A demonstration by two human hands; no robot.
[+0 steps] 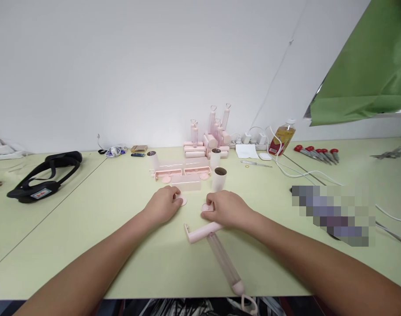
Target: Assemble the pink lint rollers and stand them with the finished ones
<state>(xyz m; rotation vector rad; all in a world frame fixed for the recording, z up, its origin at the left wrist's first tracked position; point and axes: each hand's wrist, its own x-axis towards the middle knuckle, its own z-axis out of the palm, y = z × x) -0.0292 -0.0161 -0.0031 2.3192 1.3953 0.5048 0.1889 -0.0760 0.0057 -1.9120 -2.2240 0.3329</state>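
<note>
At a pale green table set against a white wall, I work bare-handed over small pink parts. My right hand pinches one pale pink disc between thumb and fingers, just above the tabletop or on it; which, I cannot tell. My left hand curls its thumb and fingers at the edge of a second disc; whether they grip it or merely touch it, I cannot tell.

Just below, a pink bar runs partly out of sight beneath my right hand, and a clear tube slants from it toward me, ending in a pink loop at the table's edge. Beyond my hands lie a translucent cover and two open pink trays, with a white cylinder upright near my right hand. Farther back, pink assemblies cluster by the wall, left of a tilted bottle.
</note>
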